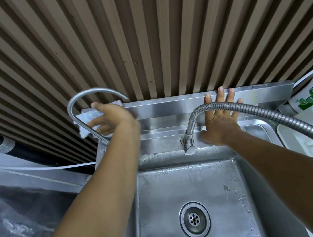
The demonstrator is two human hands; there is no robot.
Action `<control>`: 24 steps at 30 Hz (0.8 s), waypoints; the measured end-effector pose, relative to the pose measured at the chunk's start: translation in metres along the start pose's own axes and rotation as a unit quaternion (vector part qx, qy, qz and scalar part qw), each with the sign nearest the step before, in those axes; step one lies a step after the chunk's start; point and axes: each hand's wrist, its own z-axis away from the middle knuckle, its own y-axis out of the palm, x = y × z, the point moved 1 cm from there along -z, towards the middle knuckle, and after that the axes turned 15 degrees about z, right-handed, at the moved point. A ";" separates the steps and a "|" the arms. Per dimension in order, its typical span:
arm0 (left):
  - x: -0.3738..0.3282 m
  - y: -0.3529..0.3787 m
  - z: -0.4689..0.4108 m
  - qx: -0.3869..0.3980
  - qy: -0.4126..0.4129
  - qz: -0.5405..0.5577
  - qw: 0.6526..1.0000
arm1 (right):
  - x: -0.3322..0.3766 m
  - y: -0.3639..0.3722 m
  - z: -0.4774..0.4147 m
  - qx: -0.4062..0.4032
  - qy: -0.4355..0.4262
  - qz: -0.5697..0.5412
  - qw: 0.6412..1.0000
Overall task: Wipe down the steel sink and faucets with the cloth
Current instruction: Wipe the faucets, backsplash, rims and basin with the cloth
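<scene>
Steel flexible hose (265, 112) arcs across right hand (220, 124), beside Dettol jug (312, 97).

Pale cloth (87, 120) wraps the gooseneck faucet (75, 104) beside the wet steel sink (177, 192)

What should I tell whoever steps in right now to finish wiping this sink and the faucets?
Left hand: grips the cloth against the curved gooseneck faucet at the sink's back left corner.
Right hand: empty, fingers spread flat on the steel backsplash, behind the flexible hose faucet.
Done: can't be judged; the sink still shows water drops around the drain.
Left: finish the gooseneck, then the hose faucet, backsplash and sink.
</scene>
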 end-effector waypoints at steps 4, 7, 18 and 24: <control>0.041 0.001 0.064 0.079 -0.085 -0.005 0.993 | 0.000 -0.001 0.000 0.003 0.004 0.001 1.000; 0.065 -0.004 0.103 0.148 -0.164 -0.002 0.975 | 0.000 -0.001 0.001 0.004 0.003 0.007 1.000; 0.030 -0.013 0.000 0.154 0.291 -0.170 0.929 | -0.002 0.001 -0.001 0.001 -0.002 0.003 1.000; 0.028 -0.013 -0.006 0.130 0.300 -0.148 0.933 | -0.001 0.001 -0.001 0.002 0.000 -0.002 1.000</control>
